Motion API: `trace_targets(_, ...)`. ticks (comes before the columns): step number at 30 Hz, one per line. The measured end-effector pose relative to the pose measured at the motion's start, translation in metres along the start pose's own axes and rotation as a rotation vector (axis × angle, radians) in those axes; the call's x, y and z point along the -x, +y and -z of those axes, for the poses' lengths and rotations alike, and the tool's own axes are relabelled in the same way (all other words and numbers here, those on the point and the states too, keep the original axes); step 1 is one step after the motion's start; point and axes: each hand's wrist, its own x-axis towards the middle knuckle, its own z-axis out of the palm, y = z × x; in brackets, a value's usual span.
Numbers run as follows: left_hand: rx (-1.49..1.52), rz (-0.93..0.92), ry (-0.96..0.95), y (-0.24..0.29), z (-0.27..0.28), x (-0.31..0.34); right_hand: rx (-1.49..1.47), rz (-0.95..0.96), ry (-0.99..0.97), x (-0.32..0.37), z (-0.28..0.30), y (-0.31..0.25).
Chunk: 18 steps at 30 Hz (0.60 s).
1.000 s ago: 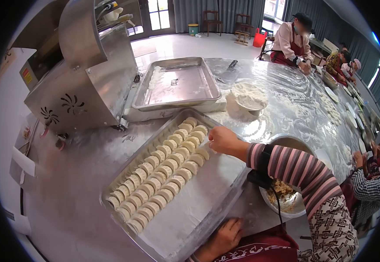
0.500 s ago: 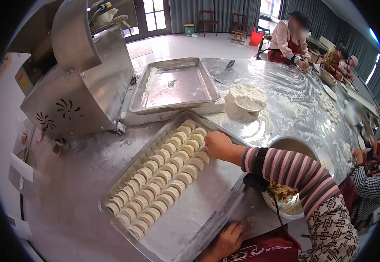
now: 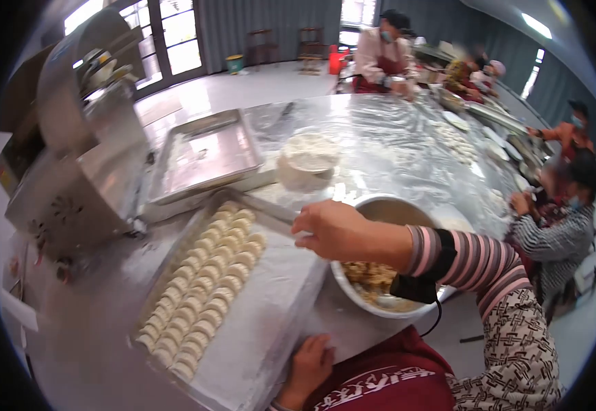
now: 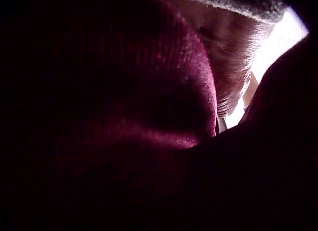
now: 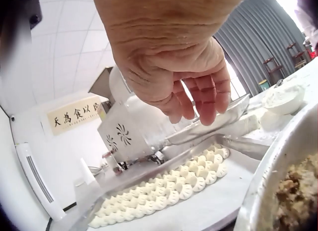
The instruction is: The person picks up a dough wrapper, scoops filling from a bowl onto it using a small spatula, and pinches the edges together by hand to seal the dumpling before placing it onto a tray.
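Note:
My right hand (image 3: pixel 332 229) hangs in the air between the tray and the filling bowl, fingers loosely bent with nothing between them. The right wrist view shows its fingers (image 5: pixel 208 99) pointing down, apart from the pleated dumplings (image 5: pixel 186 186). Those dumplings stand in three close rows along the left side of a metal tray (image 3: pixel 243 353) with a pale lining. My left hand (image 3: pixel 311 366) rests beside the tray's near right edge, fingers relaxed. Dark red cloth (image 4: pixel 198 87) fills most of the left wrist view and hides that hand's fingers.
A metal bowl (image 3: pixel 397 205) of minced filling (image 3: pixel 366 277) stands right of the tray. Behind are a flour bowl (image 3: pixel 311 152), another metal tray (image 3: pixel 209 154) and, at left, a steel machine (image 3: pixel 72 195). Several people work along the floury table (image 3: pixel 380 147).
The head view has swung right. My right hand has left the dumpling at the far end of the right-hand row and moved right, toward the filling bowl. The left hand stays resting.

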Motion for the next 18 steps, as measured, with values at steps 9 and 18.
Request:
trace_targets(9, -0.038, -0.054, -0.029, 0.008, 0.003, -0.007, -0.146, -0.2, 0.016, 0.21, 0.036, -0.007)
trace_targets(18, -0.115, -0.038, -0.019, 0.02, 0.001, -0.011, -0.414, -0.707, 0.377, 0.32, 0.024, 0.059)
